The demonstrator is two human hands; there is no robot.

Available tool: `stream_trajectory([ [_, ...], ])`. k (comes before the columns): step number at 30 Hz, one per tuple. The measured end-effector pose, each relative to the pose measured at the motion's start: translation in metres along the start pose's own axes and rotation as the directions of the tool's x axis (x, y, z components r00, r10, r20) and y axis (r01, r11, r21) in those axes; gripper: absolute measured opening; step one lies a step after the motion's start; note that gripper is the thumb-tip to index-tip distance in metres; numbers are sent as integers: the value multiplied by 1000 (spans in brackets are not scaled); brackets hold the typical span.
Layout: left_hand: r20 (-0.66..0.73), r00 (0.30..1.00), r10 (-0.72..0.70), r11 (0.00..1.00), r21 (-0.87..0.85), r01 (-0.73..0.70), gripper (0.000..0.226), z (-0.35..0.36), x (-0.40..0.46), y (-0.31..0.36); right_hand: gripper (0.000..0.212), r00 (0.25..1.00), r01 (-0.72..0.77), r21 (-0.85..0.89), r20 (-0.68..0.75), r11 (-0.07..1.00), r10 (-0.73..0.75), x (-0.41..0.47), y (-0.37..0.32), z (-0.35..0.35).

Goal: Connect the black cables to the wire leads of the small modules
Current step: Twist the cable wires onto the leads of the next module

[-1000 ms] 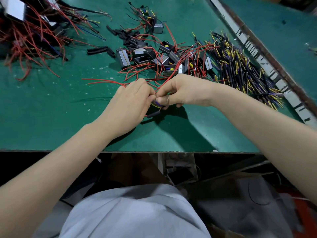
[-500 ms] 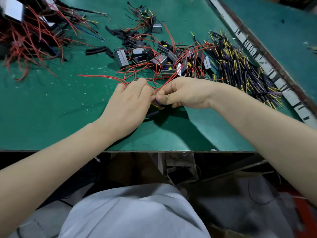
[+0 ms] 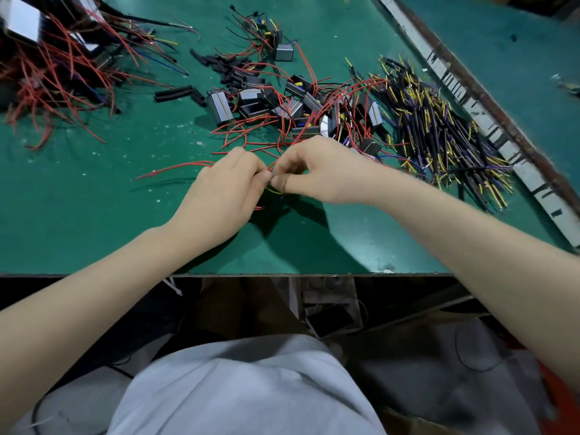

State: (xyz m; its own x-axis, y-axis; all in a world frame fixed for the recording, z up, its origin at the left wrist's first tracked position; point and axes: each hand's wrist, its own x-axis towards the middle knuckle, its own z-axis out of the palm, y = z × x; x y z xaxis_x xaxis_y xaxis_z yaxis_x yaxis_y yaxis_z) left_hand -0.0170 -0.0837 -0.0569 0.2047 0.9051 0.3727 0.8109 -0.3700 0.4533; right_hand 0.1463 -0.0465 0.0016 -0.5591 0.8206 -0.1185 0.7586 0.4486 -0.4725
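1. Red wire lead (image 3: 175, 168), thin and springy, runs out toward 9 o'clock from my left hand (image 3: 219, 196); I pinch it at the fingertips, near the middle of the green bench (image 3: 94, 208).
2. My right hand (image 3: 317, 174) pinches the mating end, a yellow strand (image 3: 274, 191) showing beneath. Fingertips of both hands meet, I judge to steady the joint while I connect it; the joint itself is hidden.
3. Small modules (image 3: 270, 105) lie heaped at 12 o'clock, their red leads tangled and reaching my knuckles, likely to snag.
4. Black cables (image 3: 439, 130) with yellow tips are piled at 2 o'clock.
5. Black sleeve pieces (image 3: 175, 93) are scattered at 11 o'clock.
6. More red-wired units (image 3: 53, 67) sit at 10 o'clock.
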Motion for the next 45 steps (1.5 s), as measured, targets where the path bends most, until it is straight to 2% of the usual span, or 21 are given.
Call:
stream_trajectory([
  [2,5,1000,-8,998,-64,9,19,-1,-2,-2,16,990,47,-282,-116,958,-83,-5,-6,7],
  [4,-6,999,-34,994,-105,33,19,-2,-3,-3,21,963,65,-522,-189,851,-190,-11,-8,15],
  [8,-18,998,-58,994,-98,56,20,-1,-3,-1,23,874,-67,-744,-365,665,-320,-25,-13,33],
  [10,-21,998,-54,994,-98,52,20,-2,-3,-1,18,840,-131,-743,-435,657,-324,-26,-17,41],
  [11,-20,999,-44,995,-96,42,20,-2,-4,-1,18,851,-105,-694,-433,713,-297,-25,-16,43],
  [12,-17,999,-34,995,-93,32,20,-2,-4,-1,21,872,-61,-592,-424,804,-246,-25,-16,42],
  [14,-12,1000,-25,995,-96,24,20,-3,-5,0,22,896,-31,-228,-437,973,-73,-21,-10,32],
  [16,-13,1000,-26,994,-107,24,19,-4,-5,1,19,907,-34,40,-419,999,48,-17,-1,21],
  [19,-16,999,-37,994,-106,35,19,-5,-5,1,15,945,13,118,-327,993,26,-16,2,12],
  [24,-18,998,-62,993,-98,60,19,-6,-6,3,16,965,33,-13,-259,999,-35,-14,-7,19],
  [28,-22,998,-63,994,-94,61,19,-6,-7,3,14,939,72,-174,-320,982,-125,-13,-11,22],
  [30,-16,998,-66,994,-89,64,19,-6,-6,3,15,895,79,-418,-370,905,-250,-16,-13,26],
  [32,2,999,-41,996,-83,41,19,-6,-4,1,14,822,46,-657,-403,753,-403,-19,-15,31],
  [34,23,1000,2,996,-86,0,16,-7,-4,0,17,727,1,-766,-441,643,-526,-21,-18,40],
  [35,30,999,17,996,-88,-15,12,-8,-4,0,20,707,-25,-785,-452,619,-544,-22,-22,44],
  [37,35,999,21,997,-80,-18,4,-9,-4,0,23,728,-70,-791,-457,608,-511,-21,-29,50],
  [39,21,1000,-10,997,-78,11,6,-7,-4,0,15,807,-76,-750,-433,657,-401,-20,-29,44],
  [40,13,999,-36,996,-80,37,11,-6,-4,1,8,873,-34,-661,-384,749,-300,-18,-26,36],
  [42,11,997,-71,993,-93,72,17,-6,-4,2,13,963,-5,-247,-261,969,-62,-14,-16,15],
  [43,14,997,-75,992,-104,76,18,-6,-4,2,15,978,-11,-10,-206,1000,9,-13,-10,6],
  [45,17,997,-74,990,-122,75,17,-7,-4,2,16,987,-24,219,-149,976,58,-8,-1,-2],
])
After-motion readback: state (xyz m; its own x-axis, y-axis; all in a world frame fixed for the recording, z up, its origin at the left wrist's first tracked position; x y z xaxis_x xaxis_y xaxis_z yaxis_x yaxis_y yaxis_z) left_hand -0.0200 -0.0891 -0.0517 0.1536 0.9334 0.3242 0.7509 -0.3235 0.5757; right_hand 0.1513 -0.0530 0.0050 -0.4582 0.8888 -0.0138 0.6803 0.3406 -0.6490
